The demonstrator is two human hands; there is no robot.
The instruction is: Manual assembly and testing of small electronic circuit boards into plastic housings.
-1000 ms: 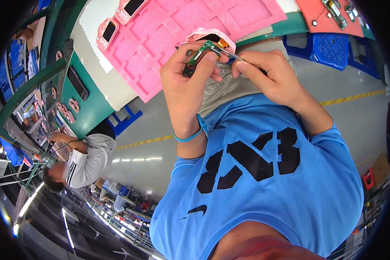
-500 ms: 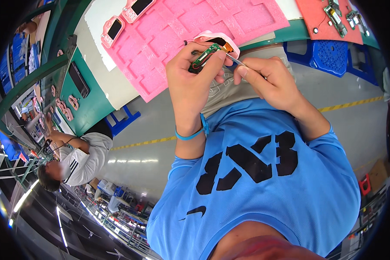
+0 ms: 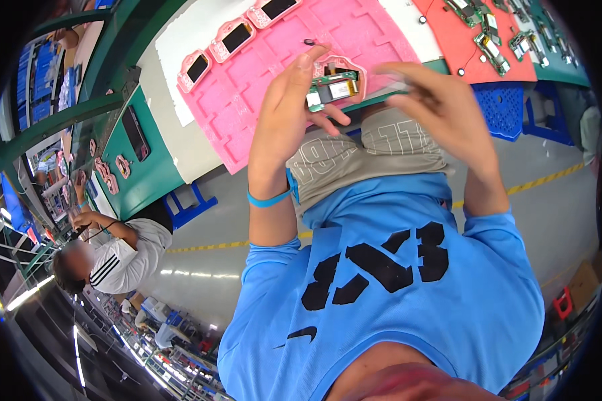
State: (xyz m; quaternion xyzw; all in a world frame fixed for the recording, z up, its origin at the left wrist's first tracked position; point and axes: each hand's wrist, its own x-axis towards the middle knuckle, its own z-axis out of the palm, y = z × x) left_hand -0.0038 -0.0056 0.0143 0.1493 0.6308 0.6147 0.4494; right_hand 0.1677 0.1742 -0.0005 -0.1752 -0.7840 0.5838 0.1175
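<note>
My left hand (image 3: 284, 110) holds a green circuit board (image 3: 334, 92) with a silver-white part on it. Behind the board is a pink device shell (image 3: 362, 79), joined by an orange flex strip. A small black part on a thin wire (image 3: 309, 42) sticks out near my left fingertips. My right hand (image 3: 448, 110) is off to the right of the shell, its fingers smeared by motion. A pale blur shows near its fingertips, too unclear to name.
Under the work lies a pink foam tray (image 3: 231, 134) carrying pink handheld shells with dark screens (image 3: 235, 37). Several green boards (image 3: 491, 53) rest on a red-orange mat (image 3: 441, 40) at right. Blue stools (image 3: 498, 110) stand below. A person (image 3: 130, 254) sits at left.
The board has turned so its silver-white part faces up. My right hand, earlier at the board with a thin metal tool, has moved away to the right. The view has shifted.
</note>
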